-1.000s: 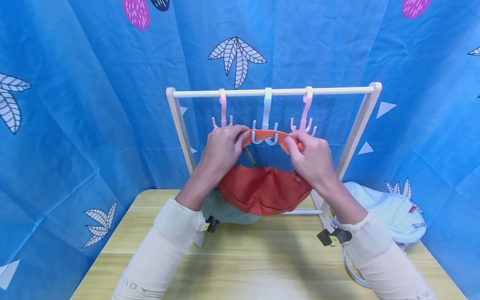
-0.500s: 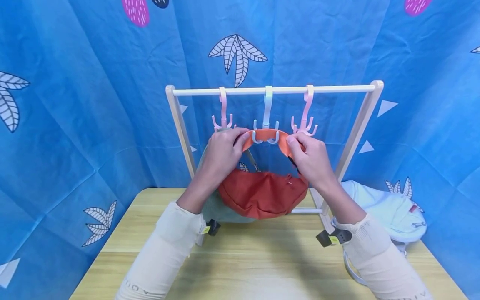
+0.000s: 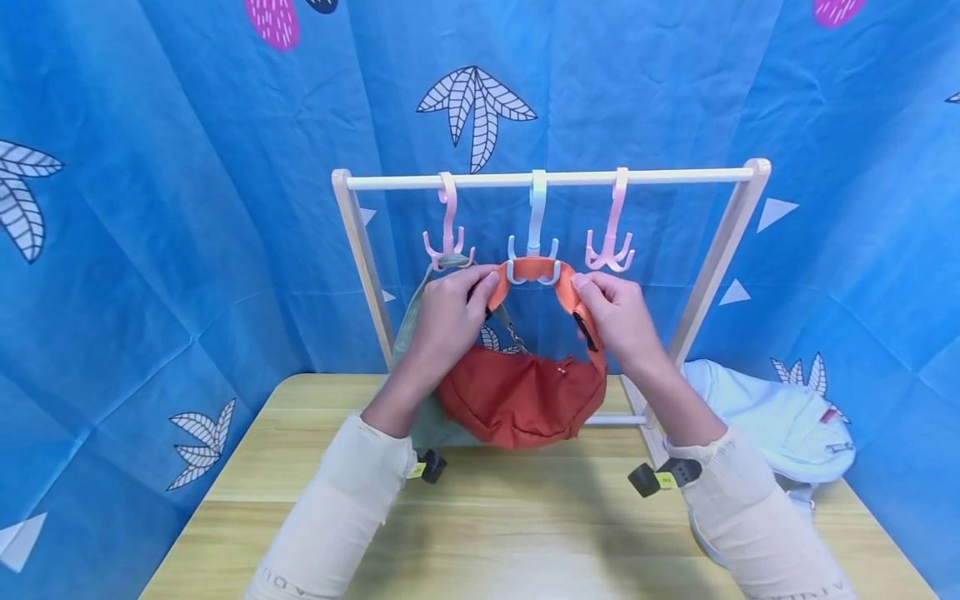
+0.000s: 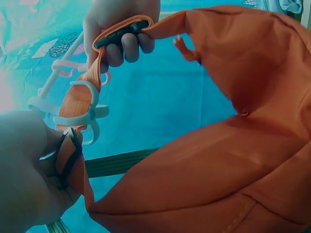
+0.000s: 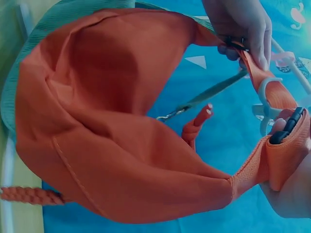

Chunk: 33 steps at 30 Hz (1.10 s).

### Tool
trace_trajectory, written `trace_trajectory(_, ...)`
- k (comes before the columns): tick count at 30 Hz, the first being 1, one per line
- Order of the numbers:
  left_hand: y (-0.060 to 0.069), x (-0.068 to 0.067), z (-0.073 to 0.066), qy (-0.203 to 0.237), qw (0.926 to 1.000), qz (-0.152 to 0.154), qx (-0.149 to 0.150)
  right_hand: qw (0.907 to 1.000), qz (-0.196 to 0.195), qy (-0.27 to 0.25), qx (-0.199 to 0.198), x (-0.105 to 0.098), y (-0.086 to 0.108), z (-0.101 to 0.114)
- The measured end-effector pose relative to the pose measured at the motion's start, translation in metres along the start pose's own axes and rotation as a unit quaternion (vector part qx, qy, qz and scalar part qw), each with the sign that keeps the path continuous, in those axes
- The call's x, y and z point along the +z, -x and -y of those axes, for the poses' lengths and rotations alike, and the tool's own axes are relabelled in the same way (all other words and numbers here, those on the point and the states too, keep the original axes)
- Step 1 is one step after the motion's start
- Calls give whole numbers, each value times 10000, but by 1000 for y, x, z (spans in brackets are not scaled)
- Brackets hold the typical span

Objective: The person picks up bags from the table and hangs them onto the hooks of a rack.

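Leftmost, behind the left hand (image 3: pixel 447 312), a green bag (image 3: pixel 442 425) hangs from a pink hook (image 3: pixel 449 212), partly hidden by the red bag (image 3: pixel 521 402). The left hand pinches one side of the red bag's orange strap (image 3: pixel 534 267). Between the hands, this strap arches through a pale blue hook (image 3: pixel 536 218), behind its front prongs. Compared with a second ago, both hands sit slightly lower, the arch is steeper and the bag hangs lower; the hook is probably beginning to bear its weight. The bag hangs below and between the hands, its long axis crosswise and roughly level, strap side up, rounded belly down. The right hand (image 3: pixel 619 317) grips the strap's other side at a black buckle (image 5: pixel 287 128); above it is a second pink hook (image 3: pixel 614 217), and farther right lies a white bag (image 3: pixel 765 417).
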<state>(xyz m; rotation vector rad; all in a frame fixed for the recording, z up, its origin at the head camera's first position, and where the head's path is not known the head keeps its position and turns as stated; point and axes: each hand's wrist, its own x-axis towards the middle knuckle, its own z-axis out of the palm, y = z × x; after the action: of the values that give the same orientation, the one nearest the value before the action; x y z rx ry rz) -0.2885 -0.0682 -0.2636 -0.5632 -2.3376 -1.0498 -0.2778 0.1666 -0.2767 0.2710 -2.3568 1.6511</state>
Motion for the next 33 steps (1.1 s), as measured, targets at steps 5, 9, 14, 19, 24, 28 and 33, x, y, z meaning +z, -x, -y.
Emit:
trace_trajectory(5,6,1,6,394,9990,10,-222,9997,-101,-237,7,5,3,-5)
trace_trajectory(9,10,2,13,724,9965,-7,-417,9995,-69,-313,11,7,6,-10)
trace_trajectory(14,16,-2,19,970,9926,-34,-731,9993,133,-335,83,8,9,-15)
trace_trajectory(19,22,-5,21,1199,9885,68,-925,9993,120,-344,118,11,15,-18)
trace_trajectory(24,28,-6,25,1222,9869,79,-1049,9985,-26,-539,83,14,21,-24)
trace_trajectory(28,34,-6,29,1221,9859,95,-1142,9964,-228,-804,105,15,26,-27)
trace_trajectory(33,40,-5,33,1239,9834,76,-1321,9940,-396,-1007,135,15,33,-29)
